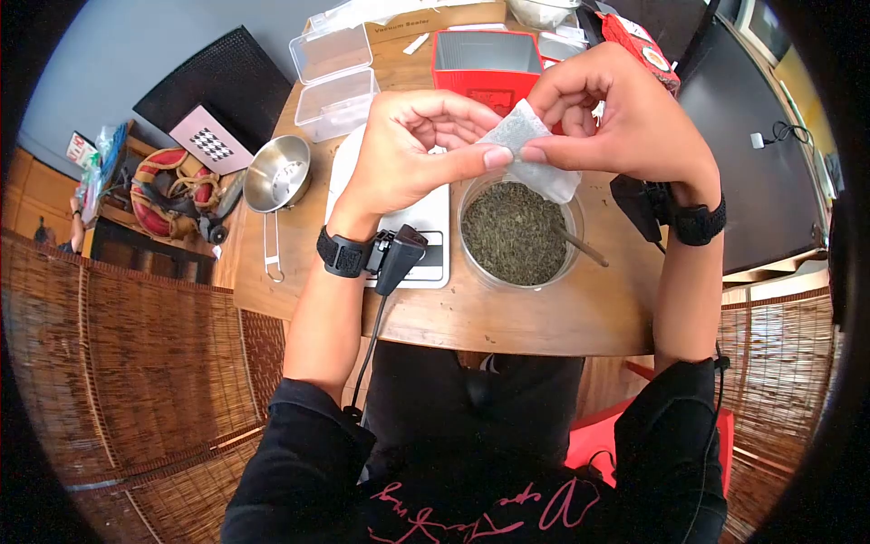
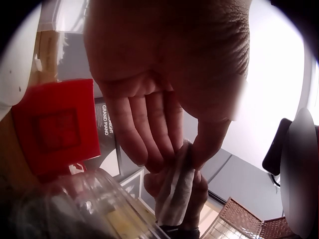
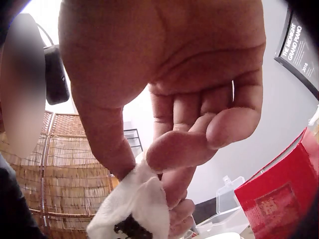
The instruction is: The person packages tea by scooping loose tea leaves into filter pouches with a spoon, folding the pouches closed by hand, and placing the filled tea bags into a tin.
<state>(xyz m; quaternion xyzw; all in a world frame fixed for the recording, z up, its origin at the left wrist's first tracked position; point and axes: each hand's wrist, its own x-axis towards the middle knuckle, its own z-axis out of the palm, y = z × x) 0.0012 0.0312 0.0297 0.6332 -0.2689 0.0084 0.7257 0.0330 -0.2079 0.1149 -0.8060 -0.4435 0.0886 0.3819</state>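
Note:
A white tea bag (image 1: 550, 181) is held up over the clear bowl (image 1: 466, 261) of dried green tea leaves (image 1: 515, 234). My left hand (image 1: 403, 150) pinches one side of the bag between thumb and fingers. On the other side my right hand (image 1: 634, 122) pinches it too, and the two thumb tips are close together. In the right wrist view, dark leaves (image 3: 132, 228) show at the lower part of the bag. A spoon handle (image 1: 583, 247) leans out of the bowl over its right rim.
To the left of the bowl lies a white scale (image 1: 437, 272), partly under my left forearm. A small steel pan (image 1: 272, 172) stands further left. Behind are an open clear plastic box (image 1: 333, 104) and a red box (image 1: 485, 83). The table's front edge is near my body.

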